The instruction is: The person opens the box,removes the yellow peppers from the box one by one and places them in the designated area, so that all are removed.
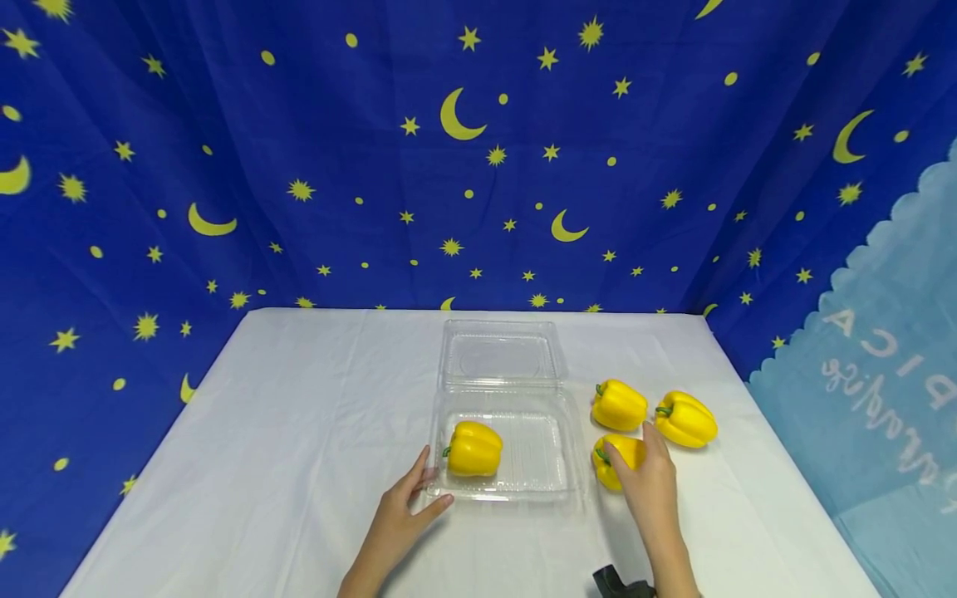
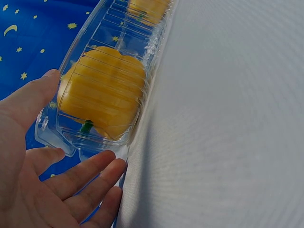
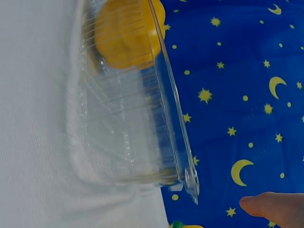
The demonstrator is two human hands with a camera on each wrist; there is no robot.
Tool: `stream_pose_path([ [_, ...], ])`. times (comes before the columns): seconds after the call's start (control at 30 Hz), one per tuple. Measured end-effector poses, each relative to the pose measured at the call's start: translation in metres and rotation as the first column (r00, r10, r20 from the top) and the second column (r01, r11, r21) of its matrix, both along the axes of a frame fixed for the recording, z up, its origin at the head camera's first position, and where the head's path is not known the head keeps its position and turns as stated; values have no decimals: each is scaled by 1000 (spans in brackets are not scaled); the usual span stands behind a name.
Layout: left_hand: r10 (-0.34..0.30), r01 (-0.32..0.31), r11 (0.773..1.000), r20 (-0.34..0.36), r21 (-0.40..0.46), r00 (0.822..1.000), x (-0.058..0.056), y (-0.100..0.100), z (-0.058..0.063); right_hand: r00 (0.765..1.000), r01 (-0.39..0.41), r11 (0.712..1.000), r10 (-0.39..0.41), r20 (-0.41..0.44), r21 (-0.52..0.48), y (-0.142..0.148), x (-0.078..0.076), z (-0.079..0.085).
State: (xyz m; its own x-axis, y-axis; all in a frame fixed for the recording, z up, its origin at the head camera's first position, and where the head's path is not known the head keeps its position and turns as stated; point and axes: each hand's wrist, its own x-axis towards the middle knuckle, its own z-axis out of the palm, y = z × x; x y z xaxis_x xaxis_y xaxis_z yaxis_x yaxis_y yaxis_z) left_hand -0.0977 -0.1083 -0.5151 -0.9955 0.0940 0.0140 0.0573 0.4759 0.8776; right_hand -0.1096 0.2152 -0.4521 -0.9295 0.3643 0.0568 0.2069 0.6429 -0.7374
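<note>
My left hand [image 1: 399, 511] is at the near left corner of a clear plastic clamshell box [image 1: 531, 490], thumb and fingers spread on either side of the corner. In the left wrist view its fingers look relaxed beside the box wall. One yellow bell pepper [image 1: 476, 449] lies inside the box's left half, stem to the left. My right hand [image 1: 652, 486] reaches over another yellow bell pepper [image 1: 607, 475] on the table, thumb near its stem and fingers at its far side. In the right wrist view, the thumb [image 3: 275, 209] stands apart from the sliver of pepper [image 3: 192, 226].
The box's lid [image 1: 499, 328] lies folded back behind its base. Two more yellow bell peppers [image 1: 620, 404] [image 1: 686, 419] lie beyond my right hand. A black object [image 1: 620, 584] shows at the right wrist. Blue star-patterned cloth [image 1: 374, 166] hangs behind the white table [image 1: 299, 432].
</note>
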Motion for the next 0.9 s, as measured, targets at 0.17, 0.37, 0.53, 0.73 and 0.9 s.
stream_pose_path([
  [0.17, -1, 1, 1000, -2, -5, 1000, 0, 1, 0, 1000, -19, 1000, 19, -17, -14, -4, 1, 3],
  [0.37, -4, 4, 1000, -3, -1, 1000, -1, 0, -1, 998, -39, 999, 39, -44, -7, -11, -1, 4],
  [0.53, -5, 5, 1000, -6, 2, 1000, -1, 0, 0, 998, -59, 998, 59, -32, 3, -17, -3, 4],
  [0.73, -4, 4, 1000, -5, 5, 1000, -1, 0, 0, 996, -90, 996, 90, -20, 4, -21, -5, 4],
  [0.9, 0, 0, 1000, -8, 2, 1000, -1, 0, -1, 996, -90, 996, 90, 4, -1, -23, -5, 4],
])
